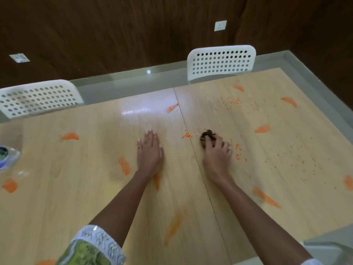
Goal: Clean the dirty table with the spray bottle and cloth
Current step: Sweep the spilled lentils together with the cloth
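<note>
Cloth: dark, soft, light, bunched under right hand grip, fingers curled round it; left hand flat, empty on bench.

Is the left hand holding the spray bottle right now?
No, the left hand lies flat on the table, while the spray bottle stands apart at the left edge.

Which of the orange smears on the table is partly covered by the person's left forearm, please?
The short orange smear beside the left wrist, just behind the flat left hand; the forearm overlaps its edge. Every other smear lies fully exposed on the table.
</note>
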